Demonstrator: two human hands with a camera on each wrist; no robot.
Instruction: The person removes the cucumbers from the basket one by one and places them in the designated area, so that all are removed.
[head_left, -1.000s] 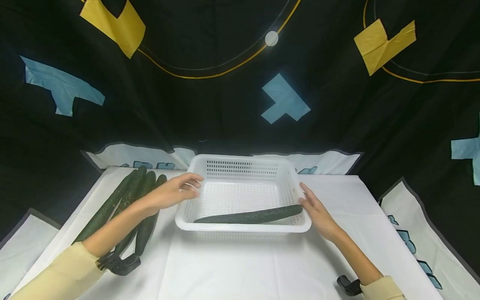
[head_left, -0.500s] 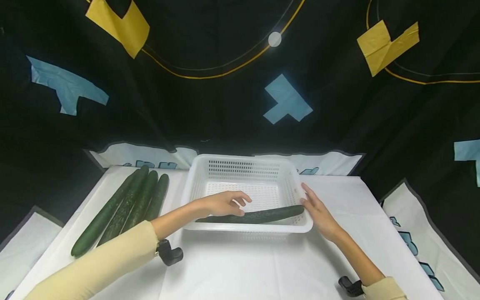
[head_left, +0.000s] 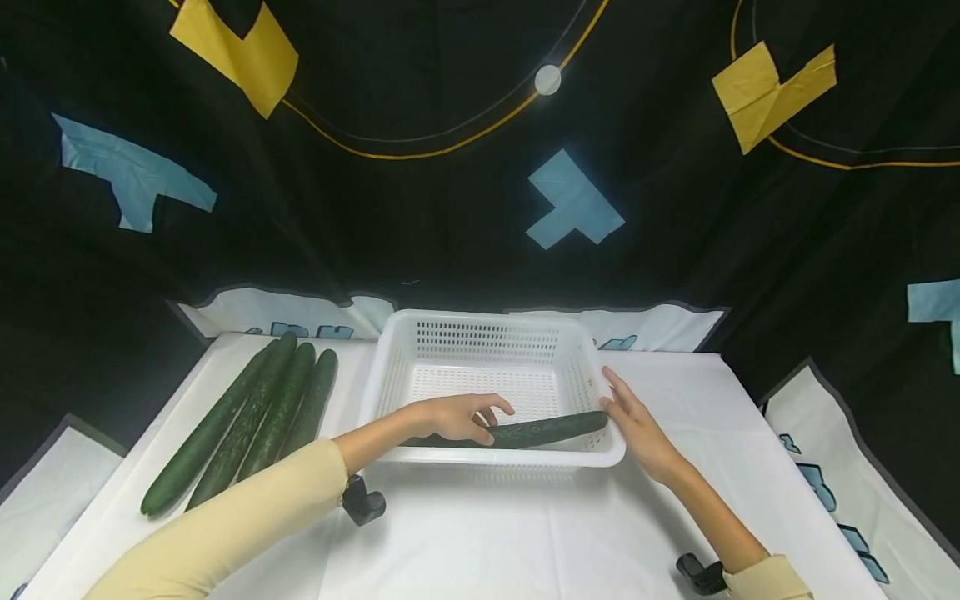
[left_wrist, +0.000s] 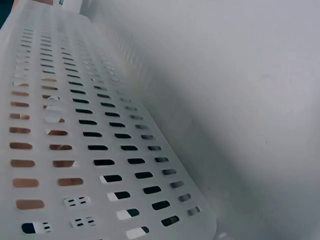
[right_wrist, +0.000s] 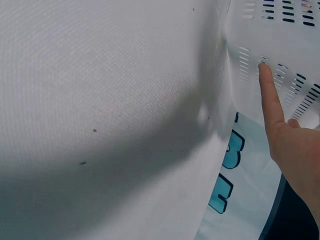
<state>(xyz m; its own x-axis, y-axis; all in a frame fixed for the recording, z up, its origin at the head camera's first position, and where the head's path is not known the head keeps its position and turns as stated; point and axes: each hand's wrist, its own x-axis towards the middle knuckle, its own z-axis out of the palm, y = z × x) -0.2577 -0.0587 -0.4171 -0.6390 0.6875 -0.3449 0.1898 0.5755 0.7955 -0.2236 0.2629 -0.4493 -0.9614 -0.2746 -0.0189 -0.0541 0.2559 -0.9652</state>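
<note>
A dark green cucumber (head_left: 551, 429) lies along the near side inside a white perforated plastic basket (head_left: 487, 457). My left hand (head_left: 461, 417) reaches over the near rim, its thumb at the cucumber and its fingers spread and slightly bent above it. In the left wrist view the basket's slotted wall (left_wrist: 107, 150) shows from outside, with green and skin visible through the slots. My right hand (head_left: 637, 429) rests along the basket's right wall, fingers extended. The right wrist view has this hand (right_wrist: 295, 150) with a straight finger against the slotted wall (right_wrist: 250, 95).
Several more cucumbers (head_left: 247, 417) lie side by side on the white tablecloth (head_left: 465, 542), left of the basket. A black curtain (head_left: 450, 233) with yellow and blue patches hangs behind the table. Each wrist wears a small black device (head_left: 363, 502).
My left hand has moved from the basket's left rim rightward into the basket, then a little lower onto the cucumber. The right hand and the basket have stayed nearly still.
</note>
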